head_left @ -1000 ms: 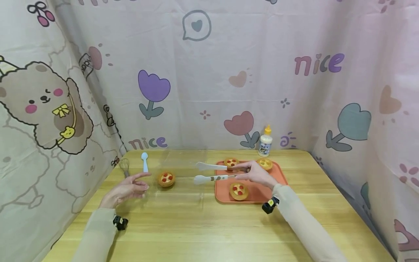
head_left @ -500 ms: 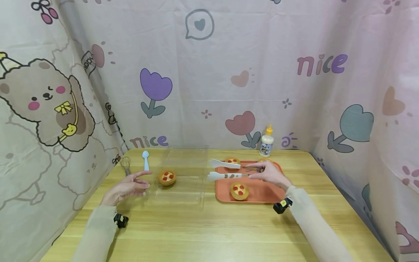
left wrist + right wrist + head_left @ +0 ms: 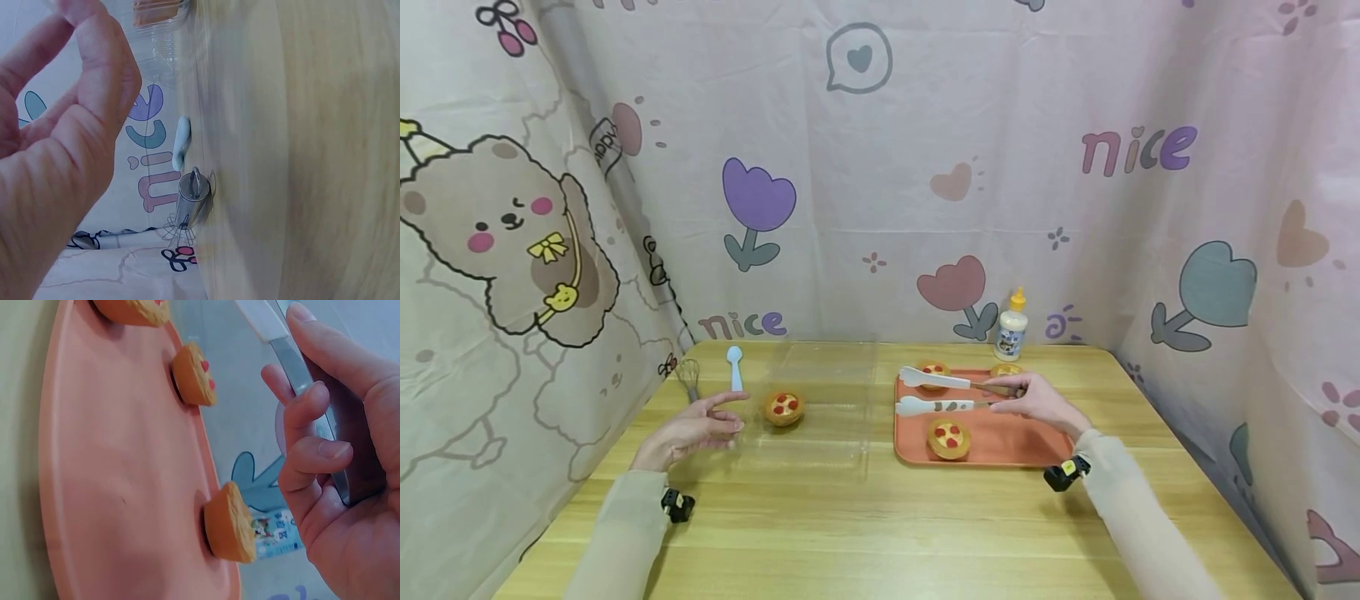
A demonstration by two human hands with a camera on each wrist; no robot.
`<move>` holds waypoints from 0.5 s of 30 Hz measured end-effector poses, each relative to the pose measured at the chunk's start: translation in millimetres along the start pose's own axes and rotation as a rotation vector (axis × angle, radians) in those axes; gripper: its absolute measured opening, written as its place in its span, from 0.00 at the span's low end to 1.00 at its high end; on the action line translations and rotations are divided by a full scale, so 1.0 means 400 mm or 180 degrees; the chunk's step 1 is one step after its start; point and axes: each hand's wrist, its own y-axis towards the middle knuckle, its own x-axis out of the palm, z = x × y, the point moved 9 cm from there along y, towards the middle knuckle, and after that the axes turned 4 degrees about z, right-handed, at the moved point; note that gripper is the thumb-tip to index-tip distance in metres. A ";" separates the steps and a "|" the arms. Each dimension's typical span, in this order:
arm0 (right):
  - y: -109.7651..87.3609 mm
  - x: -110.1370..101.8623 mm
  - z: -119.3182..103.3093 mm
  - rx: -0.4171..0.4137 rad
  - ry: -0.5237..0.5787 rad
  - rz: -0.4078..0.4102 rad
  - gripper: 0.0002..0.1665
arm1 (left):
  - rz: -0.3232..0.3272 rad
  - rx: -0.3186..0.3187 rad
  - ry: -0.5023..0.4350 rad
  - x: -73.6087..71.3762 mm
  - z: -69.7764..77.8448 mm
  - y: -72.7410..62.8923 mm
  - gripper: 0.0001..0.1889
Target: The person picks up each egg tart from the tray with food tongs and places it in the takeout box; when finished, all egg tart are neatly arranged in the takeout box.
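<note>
My right hand grips a pair of tongs by the handles, over the orange tray. Their white tips point left and stand apart, with nothing visibly pinched between them. On that tray sit three small tarts: one with red toppings at the front, another red-topped one partly behind the tongs, and a tart at the back right. A clear plastic box holds a red-topped tart. At its left side, my left hand has loosely extended fingers; whether they touch the box I cannot tell.
Beyond the left hand lie a whisk and a pale blue spoon. A white bottle with a yellow cap stands behind the tray. A patterned curtain borders the wooden table at the back and sides.
My right hand has drawn the tongs rightward, from near the clear box to over the tray. My left hand has stayed almost still beside the box.
</note>
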 end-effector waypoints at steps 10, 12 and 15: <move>-0.035 -0.056 0.024 -0.0076 -0.0379 0.0013 0.28 | -0.0024 0.0023 0.0014 0.003 -0.001 0.004 0.40; -0.042 -0.064 0.033 -0.0051 -0.0370 0.0011 0.28 | -0.0011 0.0014 0.0033 0.002 -0.001 0.003 0.40; -0.054 -0.073 0.045 -0.0012 -0.0350 -0.0008 0.28 | -0.0005 0.0010 0.0053 0.001 -0.001 0.002 0.40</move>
